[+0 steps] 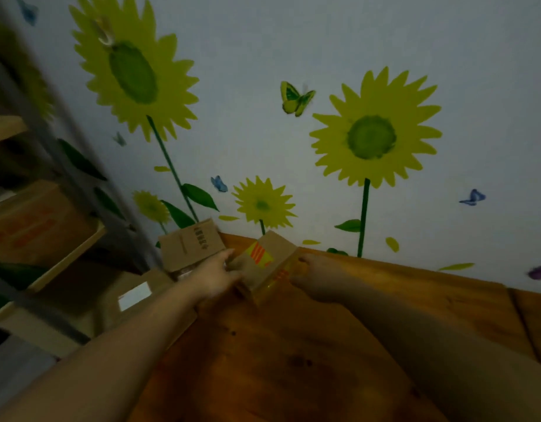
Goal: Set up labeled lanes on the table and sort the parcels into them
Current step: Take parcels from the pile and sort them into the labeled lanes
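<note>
At the table's far left corner, your left hand and right hand clasp the parcel just beside a box that a nudge could topple.

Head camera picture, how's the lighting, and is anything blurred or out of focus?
Head view: dim light, the wooden table dark; the shelves at left are smeared with blur; the parcel held between the left hand and right hand is soft.
</note>
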